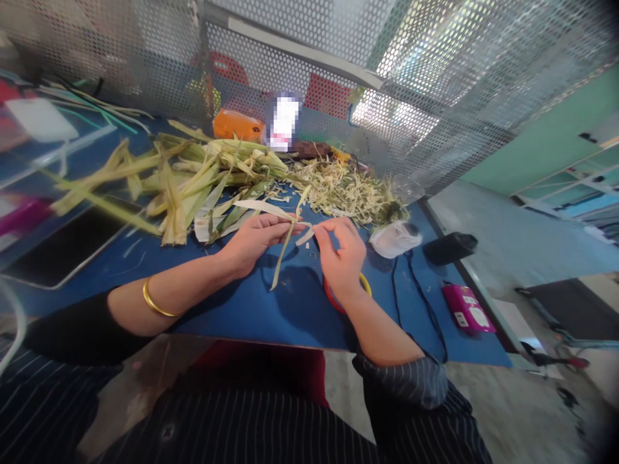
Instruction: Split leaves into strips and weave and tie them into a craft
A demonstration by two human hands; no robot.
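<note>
My left hand (pixel 256 240) is closed round a pale green leaf strip (pixel 285 241) above the blue table (pixel 251 303). One end of the strip hangs down toward the table. My right hand (pixel 341 251) pinches the same strip at its right end, fingers curled. A gold bangle sits on my left wrist. Just behind my hands lies a heap of long green and yellow leaves (pixel 188 180).
A pile of shredded leaf scraps (pixel 348 190) lies at the back right. A white roll (pixel 394 238), a black box (pixel 449 248), a pink device (pixel 467 309) with a black cable, and red and yellow rings (pixel 333 299) sit right. A perforated metal screen (pixel 338 84) stands behind.
</note>
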